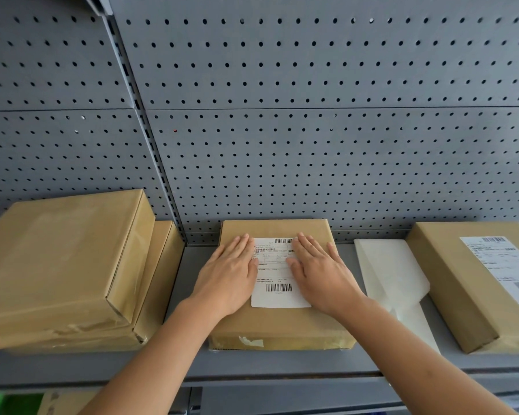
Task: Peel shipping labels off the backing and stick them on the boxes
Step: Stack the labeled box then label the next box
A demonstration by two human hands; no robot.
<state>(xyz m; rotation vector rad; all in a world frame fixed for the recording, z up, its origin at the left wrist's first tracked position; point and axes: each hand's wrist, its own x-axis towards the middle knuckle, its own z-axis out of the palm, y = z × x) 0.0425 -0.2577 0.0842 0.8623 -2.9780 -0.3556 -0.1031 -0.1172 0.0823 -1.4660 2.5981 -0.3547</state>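
Now both hands press flat on the label.
Left hand (231, 274) and right hand (321, 274), fingers spread, gripping nothing, flank the label (277, 272) atop the middle box (279, 324); bare shelf (186, 265) either side.

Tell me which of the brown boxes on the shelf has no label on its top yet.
The stacked boxes on the left: the top is bare brown. The middle box and the right box each carry a white label.
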